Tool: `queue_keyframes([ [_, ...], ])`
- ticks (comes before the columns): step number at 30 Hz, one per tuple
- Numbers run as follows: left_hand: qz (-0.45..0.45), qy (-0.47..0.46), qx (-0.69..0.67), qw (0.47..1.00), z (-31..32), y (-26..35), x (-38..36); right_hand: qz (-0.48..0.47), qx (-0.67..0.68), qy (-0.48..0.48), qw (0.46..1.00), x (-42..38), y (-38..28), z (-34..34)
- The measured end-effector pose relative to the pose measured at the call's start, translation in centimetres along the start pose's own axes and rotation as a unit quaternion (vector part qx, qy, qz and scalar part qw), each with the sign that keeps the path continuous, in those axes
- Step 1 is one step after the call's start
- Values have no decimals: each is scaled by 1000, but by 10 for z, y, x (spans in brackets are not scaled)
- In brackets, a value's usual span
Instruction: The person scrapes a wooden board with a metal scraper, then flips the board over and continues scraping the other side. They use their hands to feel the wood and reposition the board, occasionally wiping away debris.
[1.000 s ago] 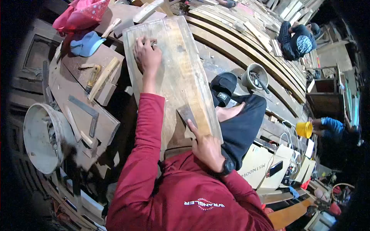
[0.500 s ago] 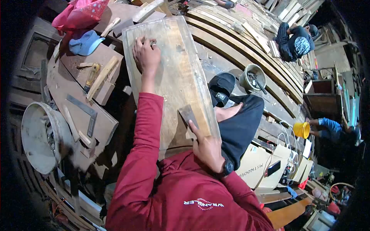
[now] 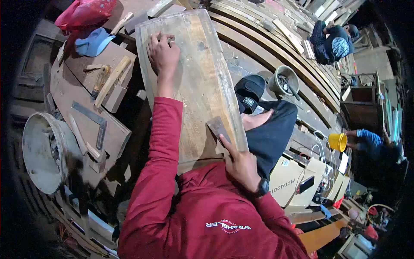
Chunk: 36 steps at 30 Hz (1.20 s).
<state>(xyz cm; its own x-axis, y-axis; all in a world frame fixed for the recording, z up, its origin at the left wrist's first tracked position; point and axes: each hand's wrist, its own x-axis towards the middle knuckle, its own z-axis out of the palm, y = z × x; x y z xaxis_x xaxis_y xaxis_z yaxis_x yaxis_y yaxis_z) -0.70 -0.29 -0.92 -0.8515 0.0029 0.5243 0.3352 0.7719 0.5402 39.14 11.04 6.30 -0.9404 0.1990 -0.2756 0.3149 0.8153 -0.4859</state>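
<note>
A long wooden panel (image 3: 196, 82) lies across my lap, its surface streaked with pale grey and brown. My left hand (image 3: 164, 56) rests on its far left part, fingers slightly bent and apart; a small dark spot shows by the fingertips. Near the panel's close right edge, my right hand (image 3: 242, 168) grips a putty knife (image 3: 219, 129). The index finger stretches along its flat metal blade, which is against the wood, while the handle is hidden in the palm.
To the left are a carpenter's square (image 3: 95, 118), a white bucket (image 3: 43, 151) and a blue cap (image 3: 94, 42). A grey bucket (image 3: 284, 81) of tools stands right of the panel, near long planks (image 3: 276, 56). Two people (image 3: 332, 45) work farther off, one beside a yellow bucket (image 3: 337, 141).
My right hand and the putty knife have shifted a little to the right across the panel. My left hand stays on the far part, and the view has tilted slightly.
</note>
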Motion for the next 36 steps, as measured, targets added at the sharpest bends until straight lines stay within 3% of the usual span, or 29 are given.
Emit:
queue_keyframes([
  [4,-4,-1,-2,1000,-3,4,-4,12,7,-72,997,-49,21,-12],
  [11,12,7,-6,1000,5,-1,-3,-30,35,20,999,-24,6,14],
  [16,11,10,1,1000,1,0,-1,-8,-6,-50,999,-36,6,-10],
  [27,0,-2,0,1000,5,0,2,12,-54,-89,995,-49,-6,-9],
  [36,-11,-23,27,999,-3,3,0,-6,-41,-32,999,-63,23,7],
])
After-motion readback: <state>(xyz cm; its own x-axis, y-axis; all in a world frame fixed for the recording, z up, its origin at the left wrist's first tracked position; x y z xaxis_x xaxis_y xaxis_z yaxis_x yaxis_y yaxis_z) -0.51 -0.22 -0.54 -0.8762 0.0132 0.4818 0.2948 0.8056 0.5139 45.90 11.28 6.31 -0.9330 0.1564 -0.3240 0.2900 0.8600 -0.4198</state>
